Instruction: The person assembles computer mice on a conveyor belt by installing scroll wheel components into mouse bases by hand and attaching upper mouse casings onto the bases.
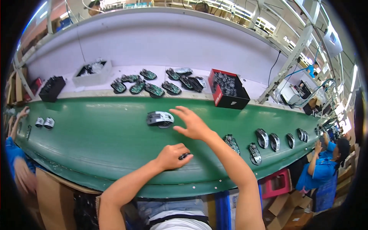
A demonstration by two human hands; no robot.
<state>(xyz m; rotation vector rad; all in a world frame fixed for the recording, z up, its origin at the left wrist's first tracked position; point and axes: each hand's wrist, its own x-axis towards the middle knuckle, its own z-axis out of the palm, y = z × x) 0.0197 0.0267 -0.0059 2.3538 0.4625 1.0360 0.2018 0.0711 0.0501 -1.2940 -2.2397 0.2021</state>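
Note:
My left hand (172,157) is closed over the green belt, close to its near side. A small black part (184,156) shows between its thumb and fingers; the rest of it is hidden. Farther out, my right hand (193,124) has its fingers spread and holds nothing. Just left of those fingertips lies a grey and black computer mouse (160,119), apart from the hand as far as I can see. Beside my right forearm a mouse base with a green circuit board (231,143) rests on the belt, partly covered by the arm.
Several mouse bases with circuit boards (154,90) lie on the back ledge, between a white bin (92,77) and a black-red box of small parts (234,100). More mice (262,138) line the belt at right. Co-workers sit at the far left and at right (322,165).

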